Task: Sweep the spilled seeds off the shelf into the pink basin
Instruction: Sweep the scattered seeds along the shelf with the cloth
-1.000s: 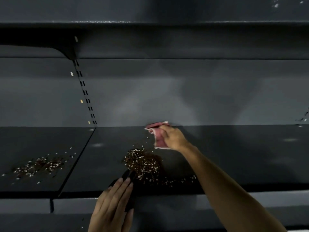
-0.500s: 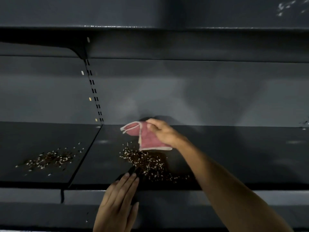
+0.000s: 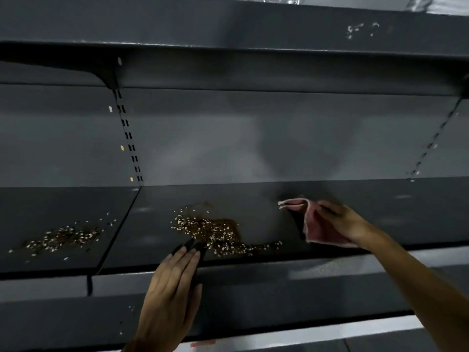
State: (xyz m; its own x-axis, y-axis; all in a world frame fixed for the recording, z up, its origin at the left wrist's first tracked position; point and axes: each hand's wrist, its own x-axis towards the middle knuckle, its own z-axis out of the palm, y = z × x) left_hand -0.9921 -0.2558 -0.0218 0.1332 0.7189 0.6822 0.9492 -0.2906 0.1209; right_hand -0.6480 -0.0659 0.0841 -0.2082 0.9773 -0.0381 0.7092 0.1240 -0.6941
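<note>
A heap of brown and pale seeds (image 3: 213, 231) lies near the front of the dark shelf (image 3: 253, 207), with a thin trail running right along the edge. A second, smaller patch of seeds (image 3: 61, 237) lies on the shelf section to the left. My right hand (image 3: 342, 221) grips a folded pink cloth (image 3: 317, 224), held to the right of the heap and apart from it. My left hand (image 3: 175, 283) rests flat against the shelf's front lip, fingers together, fingertips just left of the heap. The pink basin is not in view.
An upper shelf (image 3: 228, 47) overhangs the work area. A slotted upright (image 3: 129, 138) and a seam divide the left section from the middle one. A few stray seeds (image 3: 132, 308) cling to the front panel below the lip.
My right hand has carried the pink cloth from behind the heap out to the right of it. The heap looks more spread along the front edge. My left hand stays at the lip.
</note>
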